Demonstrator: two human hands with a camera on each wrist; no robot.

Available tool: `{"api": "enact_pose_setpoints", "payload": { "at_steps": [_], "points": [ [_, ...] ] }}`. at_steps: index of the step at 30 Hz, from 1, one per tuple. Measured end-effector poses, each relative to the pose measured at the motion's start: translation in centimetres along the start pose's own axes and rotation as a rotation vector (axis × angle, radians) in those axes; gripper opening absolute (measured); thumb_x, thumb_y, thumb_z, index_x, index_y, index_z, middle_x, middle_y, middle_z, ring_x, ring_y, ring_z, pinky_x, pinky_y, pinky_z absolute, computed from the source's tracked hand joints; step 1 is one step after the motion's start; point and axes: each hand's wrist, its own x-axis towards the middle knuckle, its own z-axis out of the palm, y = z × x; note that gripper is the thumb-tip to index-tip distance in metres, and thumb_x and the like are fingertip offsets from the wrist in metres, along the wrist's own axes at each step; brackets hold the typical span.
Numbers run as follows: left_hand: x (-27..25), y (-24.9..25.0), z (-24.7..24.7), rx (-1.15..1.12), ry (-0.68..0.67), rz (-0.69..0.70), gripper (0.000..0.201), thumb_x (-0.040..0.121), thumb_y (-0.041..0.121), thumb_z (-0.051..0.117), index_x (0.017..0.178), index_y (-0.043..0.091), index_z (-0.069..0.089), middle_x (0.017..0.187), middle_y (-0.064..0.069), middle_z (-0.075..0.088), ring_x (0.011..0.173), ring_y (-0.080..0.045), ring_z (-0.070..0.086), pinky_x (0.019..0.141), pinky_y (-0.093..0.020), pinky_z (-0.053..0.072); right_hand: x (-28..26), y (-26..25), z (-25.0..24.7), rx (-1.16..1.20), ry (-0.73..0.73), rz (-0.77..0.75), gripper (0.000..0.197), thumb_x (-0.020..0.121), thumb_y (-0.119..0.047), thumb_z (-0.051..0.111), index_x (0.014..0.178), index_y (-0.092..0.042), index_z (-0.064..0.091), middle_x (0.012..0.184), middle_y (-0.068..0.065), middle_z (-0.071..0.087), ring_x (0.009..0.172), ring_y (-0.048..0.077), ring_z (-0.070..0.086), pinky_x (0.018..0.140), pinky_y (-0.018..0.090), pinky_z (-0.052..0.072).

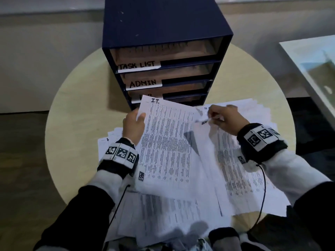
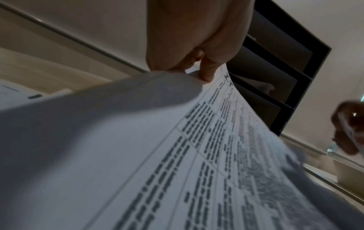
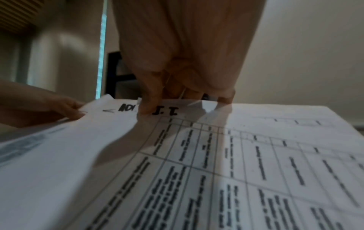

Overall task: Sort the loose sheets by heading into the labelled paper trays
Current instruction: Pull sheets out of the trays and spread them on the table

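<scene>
A printed sheet headed "I.T." is lifted off the pile, and my left hand pinches its top left edge. My right hand pinches the top edge of another sheet on the pile; in the right wrist view that sheet also reads "I.T." under my fingers. A dark blue tray unit stands behind the pile, with slots labelled "TASK LIST" and "ADMIN". The held sheet hides the lower labels.
Loose sheets spread over the near half of a round pale table, reaching its front edge. A white shelf-like surface stands at the right. Cables hang from both wrist bands.
</scene>
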Motion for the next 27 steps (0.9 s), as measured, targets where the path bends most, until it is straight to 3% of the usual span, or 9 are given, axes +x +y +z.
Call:
{"api": "enact_pose_setpoints", "payload": {
  "at_steps": [5,8,10,12,15,17,20,23,27],
  "points": [
    [-1.3,0.8,-1.3,-0.022,-0.013,0.048,0.034,0.098,0.013,0.041,0.128,0.007,0.055,0.125,-0.009,0.059,0.115,-0.023,0.054,0.101,-0.03,0.041,1.6,-4.0,1.1,0.056,0.056,-0.119,0.015,0.086,-0.006,0.06,0.098,-0.013,0.065,0.088,0.001,0.072,0.088,0.016,0.064,0.104,0.043,0.033],
    [-1.7,0.8,-2.2,0.03,0.037,0.083,0.034,0.098,0.008,0.038,0.128,0.008,0.053,0.126,-0.009,0.059,0.115,-0.024,0.053,0.092,-0.023,0.038,2.2,-4.9,2.4,0.069,-0.004,-0.106,0.018,0.087,-0.003,0.054,0.101,-0.014,0.061,0.077,-0.003,0.065,0.087,0.025,0.065,0.095,0.044,0.043],
    [-1.5,0.4,-3.1,0.058,0.106,0.09,0.033,0.097,0.007,0.038,0.125,0.009,0.056,0.122,-0.011,0.061,0.112,-0.027,0.055,0.09,-0.025,0.039,2.1,-5.2,3.3,0.075,-0.06,-0.089,0.014,0.088,-0.002,0.052,0.1,-0.007,0.059,0.076,-0.002,0.059,0.08,0.026,0.061,0.082,0.035,0.046],
    [-1.0,-0.1,-4.2,0.074,0.181,0.099,0.03,0.095,0.008,0.039,0.118,0.009,0.059,0.116,-0.015,0.064,0.107,-0.032,0.058,0.089,-0.03,0.043,1.9,-5.5,4.2,0.117,-0.083,-0.072,0.013,0.087,0.002,0.052,0.096,-0.003,0.059,0.072,0.0,0.055,0.068,0.022,0.053,0.07,0.024,0.04],
    [-0.4,0.1,-6.2,0.105,0.268,0.176,0.027,0.091,0.009,0.039,0.109,0.007,0.06,0.105,-0.02,0.066,0.096,-0.038,0.06,0.08,-0.04,0.048,1.4,-6.0,5.6,0.183,-0.134,-0.001,0.013,0.084,0.003,0.054,0.093,-0.004,0.061,0.07,0.0,0.055,0.066,0.017,0.05,0.065,0.016,0.034],
    [-0.3,0.9,-7.1,0.167,0.3,0.236,0.026,0.093,0.006,0.039,0.109,0.003,0.059,0.1,-0.023,0.065,0.09,-0.037,0.058,0.069,-0.033,0.04,1.2,-6.2,6.3,0.158,-0.216,0.05,0.017,0.082,0.0,0.061,0.098,-0.006,0.064,0.082,0.007,0.063,0.079,0.02,0.056,0.068,0.015,0.037],
    [-0.2,2.3,-8.4,0.182,0.369,0.351,0.024,0.092,0.006,0.039,0.104,-0.002,0.058,0.092,-0.024,0.063,0.082,-0.034,0.057,0.065,-0.027,0.031,0.9,-6.7,6.5,0.013,-0.366,0.074,0.025,0.081,-0.004,0.064,0.106,-0.004,0.062,0.103,0.013,0.066,0.092,0.024,0.058,0.076,0.025,0.043],
    [-0.6,4.0,-9.1,0.102,0.403,0.477,0.023,0.091,0.008,0.039,0.098,-0.006,0.056,0.077,-0.013,0.053,0.072,-0.02,0.047,0.061,-0.024,0.028,0.2,-6.8,6.4,0.024,-0.316,0.033,0.042,0.084,-0.004,0.06,0.125,-0.012,0.052,0.12,0.011,0.059,0.108,0.027,0.055,0.092,0.032,0.044],
    [-1.3,6.9,-9.5,0.009,0.441,0.598,0.017,0.09,0.004,0.041,0.088,-0.006,0.055,0.066,0.005,0.043,0.058,-0.004,0.036,0.056,-0.022,0.03,-1.4,-6.7,6.7,-0.097,-0.224,-0.055,0.037,0.093,-0.02,0.049,0.129,-0.02,0.049,0.129,0.004,0.052,0.121,0.024,0.044,0.1,0.038,0.03]
  ]
}}
